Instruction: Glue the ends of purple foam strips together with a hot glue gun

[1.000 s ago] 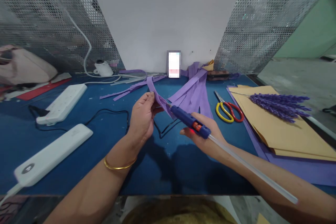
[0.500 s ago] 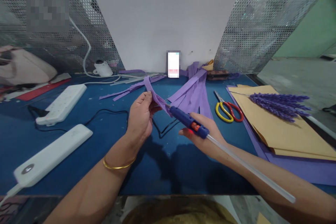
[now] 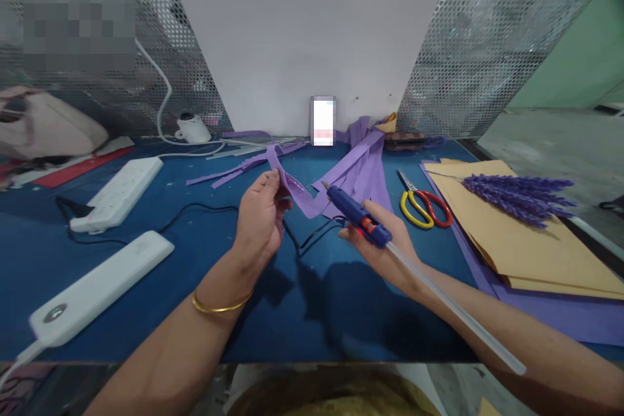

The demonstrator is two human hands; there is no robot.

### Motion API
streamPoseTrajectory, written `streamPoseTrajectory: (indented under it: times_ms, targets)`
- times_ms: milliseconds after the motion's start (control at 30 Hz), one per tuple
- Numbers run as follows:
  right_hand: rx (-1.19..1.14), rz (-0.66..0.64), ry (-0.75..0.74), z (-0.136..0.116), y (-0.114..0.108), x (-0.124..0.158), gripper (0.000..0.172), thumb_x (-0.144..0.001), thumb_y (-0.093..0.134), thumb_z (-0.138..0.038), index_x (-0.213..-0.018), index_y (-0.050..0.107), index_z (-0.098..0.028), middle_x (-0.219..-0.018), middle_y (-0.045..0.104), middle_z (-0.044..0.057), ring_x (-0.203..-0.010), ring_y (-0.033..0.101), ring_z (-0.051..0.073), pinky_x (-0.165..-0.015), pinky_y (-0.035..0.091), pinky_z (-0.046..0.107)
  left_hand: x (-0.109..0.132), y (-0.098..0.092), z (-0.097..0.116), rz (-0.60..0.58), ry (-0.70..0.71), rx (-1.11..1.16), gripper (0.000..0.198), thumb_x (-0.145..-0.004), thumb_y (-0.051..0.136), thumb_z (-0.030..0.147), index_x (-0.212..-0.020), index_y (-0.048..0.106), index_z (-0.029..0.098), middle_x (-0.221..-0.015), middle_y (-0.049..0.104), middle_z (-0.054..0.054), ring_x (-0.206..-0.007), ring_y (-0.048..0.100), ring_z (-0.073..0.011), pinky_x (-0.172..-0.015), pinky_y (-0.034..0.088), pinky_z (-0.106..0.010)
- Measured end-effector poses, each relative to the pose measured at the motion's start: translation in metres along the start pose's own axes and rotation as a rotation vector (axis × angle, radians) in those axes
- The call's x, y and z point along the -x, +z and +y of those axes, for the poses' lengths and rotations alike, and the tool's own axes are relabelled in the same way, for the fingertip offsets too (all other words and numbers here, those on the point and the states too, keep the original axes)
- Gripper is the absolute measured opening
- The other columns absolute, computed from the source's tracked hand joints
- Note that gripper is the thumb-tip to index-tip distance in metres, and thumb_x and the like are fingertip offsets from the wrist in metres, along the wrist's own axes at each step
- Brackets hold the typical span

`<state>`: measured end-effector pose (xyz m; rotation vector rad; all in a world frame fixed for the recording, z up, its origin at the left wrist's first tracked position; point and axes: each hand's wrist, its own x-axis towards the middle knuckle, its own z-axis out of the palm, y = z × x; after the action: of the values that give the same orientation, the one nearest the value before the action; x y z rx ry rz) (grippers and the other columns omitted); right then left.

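Observation:
My left hand (image 3: 260, 218) pinches a purple paper strip (image 3: 298, 190) and holds it up over the blue table (image 3: 195, 273). My right hand (image 3: 385, 247) grips a blue glue gun (image 3: 355, 214) with a long clear glue stick (image 3: 453, 309) trailing back along my forearm. The gun's nozzle sits just right of the strip's free end, a little apart from it. More purple strips (image 3: 361, 166) lie fanned out behind my hands.
Yellow and red scissors (image 3: 423, 203) lie to the right, beside tan paper sheets (image 3: 526, 244) with a purple lavender bundle (image 3: 519, 194) on top. On the left are a white power strip (image 3: 117, 192), a white power bank (image 3: 100, 289) and black cord (image 3: 205, 209). A white board (image 3: 307, 45) stands behind.
The glue gun's nozzle has drawn back to the right, off the strip. My right hand rose slightly. The strip's free end now hangs loose beyond my left fingers.

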<state>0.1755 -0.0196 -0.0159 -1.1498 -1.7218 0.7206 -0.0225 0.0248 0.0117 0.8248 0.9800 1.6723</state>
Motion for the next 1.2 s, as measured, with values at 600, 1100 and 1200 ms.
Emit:
streamPoseTrajectory:
  times_ms: [600,1100,1200]
  targets:
    - [-0.714,-0.073,0.359,-0.017,-0.016,-0.02,0.036,-0.069,0.077,-0.037,-0.099,0.065,-0.019,-0.082,0.063,0.002,-0.07,0.058,0.015,-0.064,0.05,0.029,-0.01,-0.004,0.0,0.023,-0.057,0.126,0.031,-0.066,0.087,0.032,-0.074,0.06,0.017,-0.063,0.064,0.005,-0.055,0.061,-0.0076,-0.057,0.049,-0.019]
    - [-0.779,0.336,0.119,0.007,-0.049,-0.057,0.041,-0.069,0.082,-0.052,-0.096,0.064,-0.026,-0.11,0.067,-0.001,-0.081,0.07,0.014,-0.078,0.06,0.032,0.007,-0.008,0.004,-0.569,-0.728,-0.014,0.02,-0.065,0.087,0.028,-0.075,0.072,0.019,-0.07,0.07,-0.006,-0.06,0.065,-0.017,-0.075,0.061,-0.042]
    - [-0.621,0.415,0.152,0.017,-0.042,-0.057,0.043,-0.067,0.083,-0.052,-0.088,0.062,-0.022,-0.091,0.068,-0.001,-0.06,0.065,0.01,-0.059,0.055,0.025,0.006,-0.013,0.023,-0.745,-0.716,-0.088,0.021,-0.064,0.088,0.029,-0.073,0.072,0.017,-0.07,0.069,-0.008,-0.065,0.068,-0.0204,-0.082,0.06,-0.047]
